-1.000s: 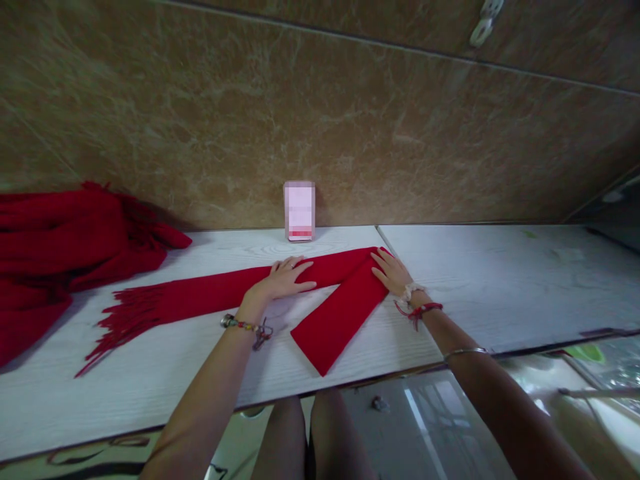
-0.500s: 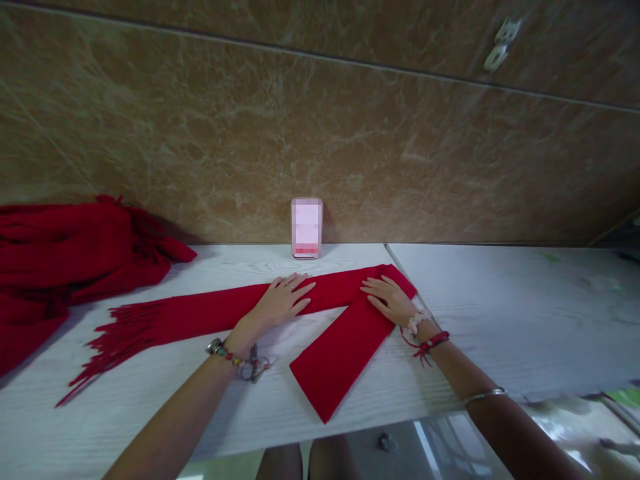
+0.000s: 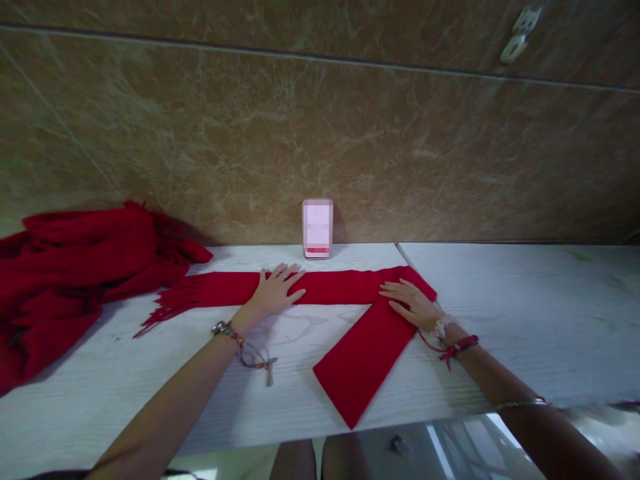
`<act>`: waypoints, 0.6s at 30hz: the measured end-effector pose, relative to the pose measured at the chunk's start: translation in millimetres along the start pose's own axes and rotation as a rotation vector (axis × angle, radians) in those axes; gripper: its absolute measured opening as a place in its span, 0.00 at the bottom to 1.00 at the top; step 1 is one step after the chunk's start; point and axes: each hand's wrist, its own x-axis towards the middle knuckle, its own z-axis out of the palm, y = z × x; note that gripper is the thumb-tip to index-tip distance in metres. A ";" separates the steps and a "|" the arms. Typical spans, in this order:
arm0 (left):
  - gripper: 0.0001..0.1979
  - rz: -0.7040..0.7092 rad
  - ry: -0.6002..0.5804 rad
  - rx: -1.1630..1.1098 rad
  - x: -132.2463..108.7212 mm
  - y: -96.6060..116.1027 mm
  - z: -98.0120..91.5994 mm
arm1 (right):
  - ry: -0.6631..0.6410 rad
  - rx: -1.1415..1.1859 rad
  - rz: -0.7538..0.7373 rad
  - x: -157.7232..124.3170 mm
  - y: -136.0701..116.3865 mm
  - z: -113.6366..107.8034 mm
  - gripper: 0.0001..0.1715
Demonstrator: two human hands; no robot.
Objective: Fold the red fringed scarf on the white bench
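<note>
A red scarf lies flat across the white table, its fringed end at the left. At the right it bends in a fold, and a wide band slants down toward the front edge. My left hand rests on the long strip with its fingers spread. Near the fold, my right hand lies flat on the cloth, fingers stretched out. Both hands press on the scarf without gripping it.
A crumpled red cloth is heaped at the left. Against the brown marbled wall leans a phone. The white table has a seam right of centre. A fitting hangs high on the wall.
The strip's fringed left part has swung up toward the wall, so the strip lies straighter. My left hand has shifted slightly up along with it. The whole view has moved a little.
</note>
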 end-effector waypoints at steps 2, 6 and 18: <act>0.25 -0.001 0.002 -0.005 2.0 0.1 -0.3 | 0.000 -0.005 0.003 -3.5 1.8 -0.8 0.20; 0.25 -0.018 0.034 0.012 -8.3 0.4 -2.2 | -0.008 -0.007 0.019 -4.9 3.5 -3.2 0.20; 0.24 -0.233 0.045 0.023 -22.4 -3.4 -6.2 | -0.141 -0.120 0.160 85.2 -82.1 26.0 0.28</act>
